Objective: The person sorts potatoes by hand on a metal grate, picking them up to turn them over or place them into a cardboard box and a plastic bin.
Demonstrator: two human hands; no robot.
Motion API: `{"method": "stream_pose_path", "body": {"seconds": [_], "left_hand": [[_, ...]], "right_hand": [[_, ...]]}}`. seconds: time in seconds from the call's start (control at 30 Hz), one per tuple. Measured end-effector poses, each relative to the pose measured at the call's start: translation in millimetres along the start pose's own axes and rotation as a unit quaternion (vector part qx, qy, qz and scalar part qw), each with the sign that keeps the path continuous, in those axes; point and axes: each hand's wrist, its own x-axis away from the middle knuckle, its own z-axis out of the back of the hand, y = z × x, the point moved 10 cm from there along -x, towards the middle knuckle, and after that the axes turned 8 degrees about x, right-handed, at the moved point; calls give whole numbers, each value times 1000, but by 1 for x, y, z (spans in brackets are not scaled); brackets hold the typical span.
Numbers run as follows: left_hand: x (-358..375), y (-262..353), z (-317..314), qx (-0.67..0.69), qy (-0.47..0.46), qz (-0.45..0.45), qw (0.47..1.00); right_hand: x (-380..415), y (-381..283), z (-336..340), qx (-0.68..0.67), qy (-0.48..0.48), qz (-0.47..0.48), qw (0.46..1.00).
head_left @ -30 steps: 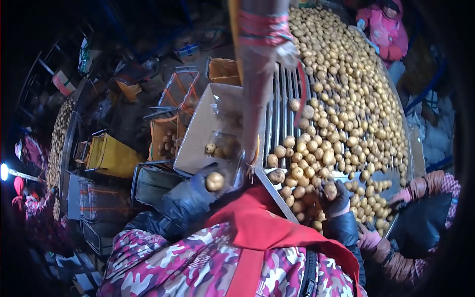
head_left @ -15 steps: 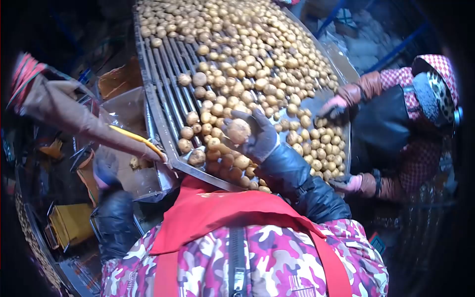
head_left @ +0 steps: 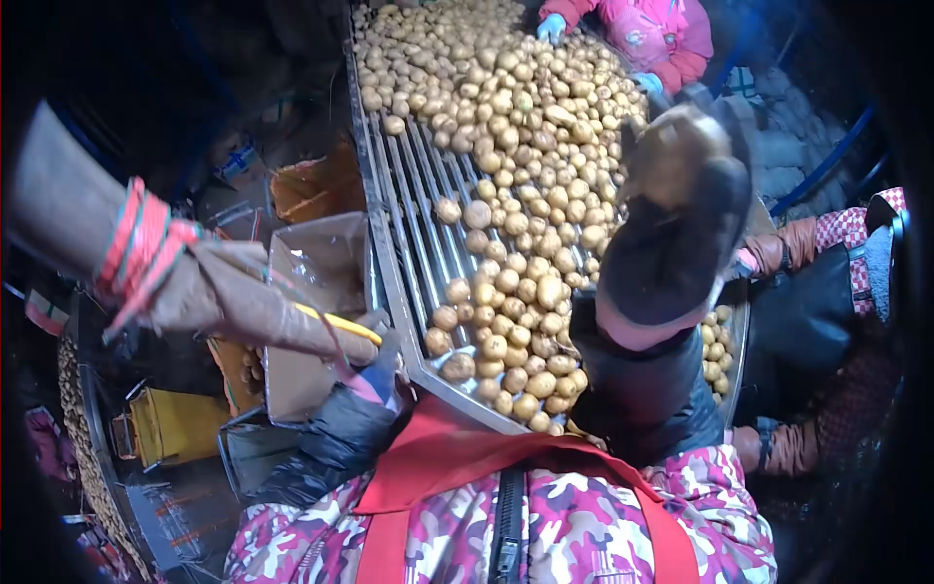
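My right hand (head_left: 671, 229), in a dark glove, is raised close to the camera with its fingers closed round a brown potato (head_left: 678, 156). Below and beside it, many potatoes (head_left: 530, 292) lie on the metal roller table (head_left: 413, 200). Down by the table's near left corner is my left hand (head_left: 382, 375), gloved too. It is beside the lower end of a brown cloth-like tube (head_left: 253, 307) with a yellow strip. The tube partly covers this hand, so its fingers do not show clearly.
A co-worker in pink (head_left: 662, 39) reaches over the potatoes at the far end. Another person's dark apron (head_left: 793, 311) is at the right side. An open bin (head_left: 321, 258) and a yellow crate (head_left: 175, 425) stand at the left.
My right hand has lifted the potato off the table, up towards the camera. My left hand has moved right, to the tube's lower end. The view has shifted.
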Motion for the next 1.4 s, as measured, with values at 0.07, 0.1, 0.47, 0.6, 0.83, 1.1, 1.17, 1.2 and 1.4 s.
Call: {"method": "stream_pose_path", "body": {"seconds": [0.07,0.1,0.47,0.6,0.83,1.1,1.17,1.2,1.4], "left_hand": [[-4,-16,22,-109,10,22,994],[-6,-21,31,-113,-2,-61,992],[-13,-10,14,-124,-41,22,991],[-29,-2,15,-215,-89,-100,967],[1,-22,60,-244,9,-61,968],[81,-3,-25,-538,-255,-146,790],[77,-8,-60,-491,-279,-174,807],[72,-7,-82,-485,-295,-231,790],[37,-66,-138,-585,-370,-262,672]], "right_hand": [[-19,-26,-25,2,70,144,987],[-23,-21,-44,-11,68,157,985],[247,93,-146,247,-517,-124,810],[313,58,-54,245,-597,-91,759],[280,115,119,430,-598,-217,641],[291,131,290,601,-430,-406,537],[317,116,276,616,-407,-397,546],[321,101,250,606,-465,-400,506],[308,27,123,327,-604,-190,702]]}}
